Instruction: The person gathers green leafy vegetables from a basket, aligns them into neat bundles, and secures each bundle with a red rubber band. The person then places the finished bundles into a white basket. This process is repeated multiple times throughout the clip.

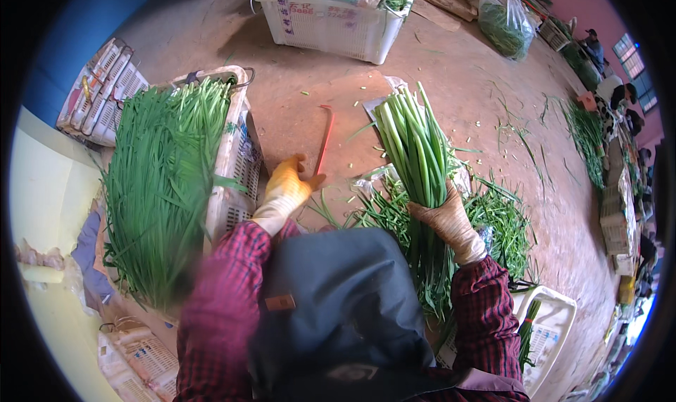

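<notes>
My right hand (446, 220), in a stained work glove, grips a thick bunch of chive-like green stalks (414, 148). The pale cut ends point away from me, and the dark leaves hang down beside my knee. My left hand (288, 185), in a yellow and white glove, has thumb and finger apart. Its thumb is by the lower end of a thin red strip (328, 132) with a bent far end; whether they touch is unclear. On the left, a white plastic crate (237, 93) is heaped with long green stalks (163, 175).
Loose leaf trimmings (501, 217) cover the floor around the bunch. A white basket (562, 317) with a tied bundle stands at lower right. Ahead is a loaded white crate (338, 30), with a filled plastic bag (507, 27) farther right. Stacked crates (103, 93) stand left; people work along the right.
</notes>
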